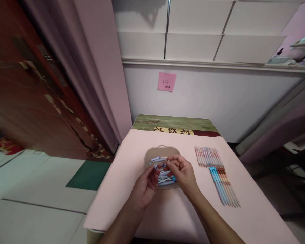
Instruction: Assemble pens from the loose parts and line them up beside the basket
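Observation:
Both hands are over a beige tray [148,154] that holds several blue and white pen parts [165,178]. My left hand [147,181] pinches a small blue pen part [155,167] between thumb and fingertips. Close beside it, my right hand [180,169] has its fingers pinched together at a small, dark blue piece [164,165]; its exact shape is too small to tell. Two pale blue pen parts [159,159] lie at the back of the tray.
Right of the tray, a row of pinkish pens [208,157] lies above a row of blue and brown pens [224,187] on the pink-covered table [117,193]. A pink note [166,81] is on the wall behind. A red door [40,101] stands at left.

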{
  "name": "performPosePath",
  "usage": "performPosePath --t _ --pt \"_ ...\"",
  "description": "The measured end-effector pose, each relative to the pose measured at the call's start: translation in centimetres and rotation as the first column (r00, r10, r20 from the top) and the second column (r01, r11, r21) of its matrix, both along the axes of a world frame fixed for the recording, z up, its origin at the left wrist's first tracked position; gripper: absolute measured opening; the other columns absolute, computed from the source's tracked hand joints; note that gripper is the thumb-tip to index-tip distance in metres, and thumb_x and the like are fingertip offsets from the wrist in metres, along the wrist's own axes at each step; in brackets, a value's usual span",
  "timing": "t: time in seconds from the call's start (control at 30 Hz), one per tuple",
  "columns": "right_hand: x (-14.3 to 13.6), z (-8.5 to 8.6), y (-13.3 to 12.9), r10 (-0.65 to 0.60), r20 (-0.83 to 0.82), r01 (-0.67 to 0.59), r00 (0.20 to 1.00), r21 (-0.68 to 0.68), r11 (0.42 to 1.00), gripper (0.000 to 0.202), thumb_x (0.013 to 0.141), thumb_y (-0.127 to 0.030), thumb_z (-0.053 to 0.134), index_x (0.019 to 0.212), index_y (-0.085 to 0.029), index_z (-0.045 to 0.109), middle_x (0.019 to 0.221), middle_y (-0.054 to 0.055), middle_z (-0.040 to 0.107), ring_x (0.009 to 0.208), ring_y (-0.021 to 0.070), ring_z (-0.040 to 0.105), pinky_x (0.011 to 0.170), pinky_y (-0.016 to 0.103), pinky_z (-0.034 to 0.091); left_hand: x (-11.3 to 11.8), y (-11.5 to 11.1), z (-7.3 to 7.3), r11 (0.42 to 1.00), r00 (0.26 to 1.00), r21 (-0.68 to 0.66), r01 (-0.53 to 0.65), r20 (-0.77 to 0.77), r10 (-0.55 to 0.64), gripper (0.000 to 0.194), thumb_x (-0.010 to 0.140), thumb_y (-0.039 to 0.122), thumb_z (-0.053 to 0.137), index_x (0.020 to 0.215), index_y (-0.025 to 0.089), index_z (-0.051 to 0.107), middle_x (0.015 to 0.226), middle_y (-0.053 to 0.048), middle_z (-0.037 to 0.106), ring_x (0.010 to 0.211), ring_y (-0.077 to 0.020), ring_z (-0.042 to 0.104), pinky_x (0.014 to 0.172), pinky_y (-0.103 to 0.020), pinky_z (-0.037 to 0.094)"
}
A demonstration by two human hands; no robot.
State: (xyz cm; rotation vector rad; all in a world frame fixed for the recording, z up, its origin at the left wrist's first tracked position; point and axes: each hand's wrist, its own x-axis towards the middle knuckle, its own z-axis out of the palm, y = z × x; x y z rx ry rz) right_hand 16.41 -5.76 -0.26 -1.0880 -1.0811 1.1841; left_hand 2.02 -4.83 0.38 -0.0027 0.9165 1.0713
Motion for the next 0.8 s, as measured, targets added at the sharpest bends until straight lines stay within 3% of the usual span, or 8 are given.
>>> performPosePath --t 0.2,0.4,0.53,0.63,0.8 --pt "-0.4 0.5 -1.1 -0.145 0.371 0.002 0.917 0.359 0.933 0.009 0.082 -0.027 0.065 0.086 -0.023 0.072 0.086 0.005 0.070 0.079 0.0176 0.065 0.067 0.028 0.053 0.4 -0.8 0.2 0.998 0.997 -0.029 0.055 0.054 -0.053 0.007 0.085 0.011 0.057 0.079 0.009 0.061 0.061 -0.002 0.064 0.038 -0.0031 0.050 0.027 -0.010 0.029" --pt "-0.5 -0.3 -1.2 -0.274 0.514 -0.048 0.813 0.528 0.848 0.013 0.085 -0.020 0.062 0.093 -0.024 0.072 0.090 0.005 0.070 0.085 0.0167 0.066 0.075 0.029 0.055 0.3 -1.2 0.1 0.998 0.998 -0.021 0.052 0.035 -0.051 0.009 0.084 0.012 0.057 0.076 0.010 0.060 0.059 0.000 0.061 0.035 -0.0017 0.040 0.027 -0.011 0.024" --pt "-1.0 -0.3 -1.5 -0.270 0.616 -0.126 0.740 0.521 0.844 0.015 0.087 -0.020 0.059 0.094 -0.025 0.071 0.092 0.004 0.071 0.085 0.0157 0.066 0.075 0.027 0.054 0.5 -1.3 -0.2 0.998 0.998 -0.020 0.059 0.027 -0.059 0.008 0.082 0.011 0.059 0.075 0.011 0.061 0.054 0.002 0.057 0.036 -0.0024 0.042 0.028 -0.011 0.024" --pt "-0.4 0.3 -1.4 -0.262 0.619 -0.096 0.740 0.483 0.870 0.018 0.086 -0.025 0.061 0.102 -0.024 0.069 0.090 0.005 0.071 0.077 0.0152 0.066 0.069 0.026 0.054 -0.1 -1.2 -0.2 0.997 0.997 -0.034 0.070 0.036 -0.069 0.006 0.082 0.010 0.058 0.079 0.010 0.062 0.063 -0.002 0.064 0.035 -0.0015 0.040 0.027 -0.011 0.024" --pt "3.7 0.8 0.2 -0.409 0.573 0.203 0.710 0.389 0.899 0.019 0.086 -0.033 0.058 0.092 -0.022 0.071 0.084 0.005 0.071 0.070 0.0166 0.064 0.062 0.027 0.052 -2.1 -0.4 0.3 0.998 0.998 -0.057 -0.039 0.037 0.041 0.010 0.085 0.008 0.053 0.077 0.011 0.059 0.082 -0.008 0.071 0.039 -0.0019 0.045 0.028 -0.011 0.029"
